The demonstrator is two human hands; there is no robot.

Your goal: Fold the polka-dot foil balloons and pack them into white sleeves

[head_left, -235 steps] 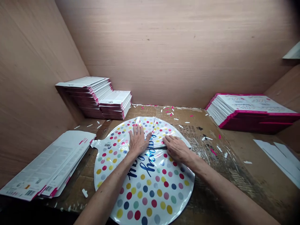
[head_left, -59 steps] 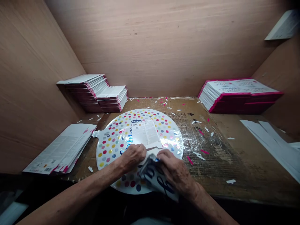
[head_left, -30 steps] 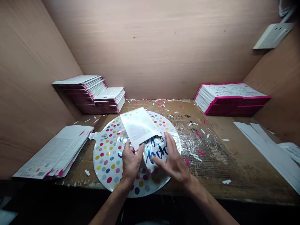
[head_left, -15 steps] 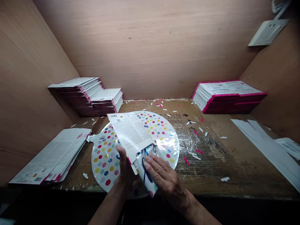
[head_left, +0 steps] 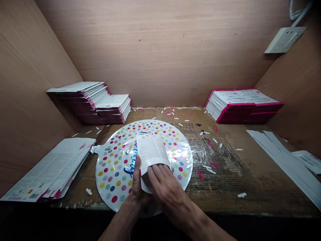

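A white printed card sleeve (head_left: 152, 149) is in my left hand (head_left: 137, 185), its thumb along the left edge and the other fingers behind. The open end of the sleeve faces me and bulges. Inside that opening are the stretched fingers of my right hand (head_left: 170, 192); their tips are hidden. The folded foil packet seen earlier is out of sight. Beneath both hands lies a flat, round foil balloon (head_left: 115, 170), white with coloured dots and blue script lettering, its tail pointing left.
Printed sleeves (head_left: 57, 167) lie fanned at left. Stacks of flat sleeves stand at the back left (head_left: 112, 108) and back right (head_left: 248, 107). White paper strips (head_left: 283, 157) lie at right. Small white and pink scraps dot the cardboard surface (head_left: 225, 184). Wooden panels enclose the sides and back.
The folded foil packet with blue lettering has gone into the sleeve, followed by my right fingers. My hands and the sleeve have turned more upright, uncovering more of the balloon's lettering.
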